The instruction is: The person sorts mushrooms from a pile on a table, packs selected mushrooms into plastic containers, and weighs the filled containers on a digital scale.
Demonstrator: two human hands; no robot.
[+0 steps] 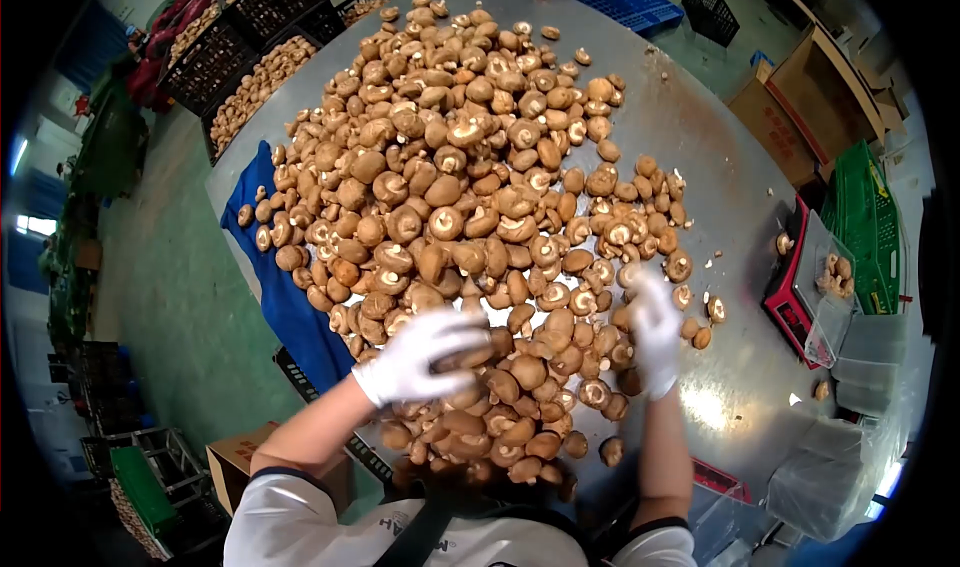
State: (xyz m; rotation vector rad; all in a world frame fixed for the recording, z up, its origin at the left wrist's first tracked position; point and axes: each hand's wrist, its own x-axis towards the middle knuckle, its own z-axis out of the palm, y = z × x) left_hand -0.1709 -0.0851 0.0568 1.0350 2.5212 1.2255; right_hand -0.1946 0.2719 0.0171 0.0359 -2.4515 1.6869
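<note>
A large heap of brown mushrooms (440,192) covers the middle of a metal table (720,267). My left hand (425,357), in a white glove, is over the near part of the heap, its fingers bent around or against mushrooms; what it holds is blurred. My right hand (652,332), also white-gloved, is at the right edge of the heap beside a few mushrooms. Its fingers are smeared by motion, and whether anything is between them cannot be told. A blue cloth (285,287) lies under the heap's left side.
A red scale (790,297) with a clear tray of mushrooms stands at the right, by a green crate (865,232) and clear plastic boxes (868,367). Cardboard boxes (800,107) are behind. Black crates (215,67) of mushrooms stand at the upper left.
</note>
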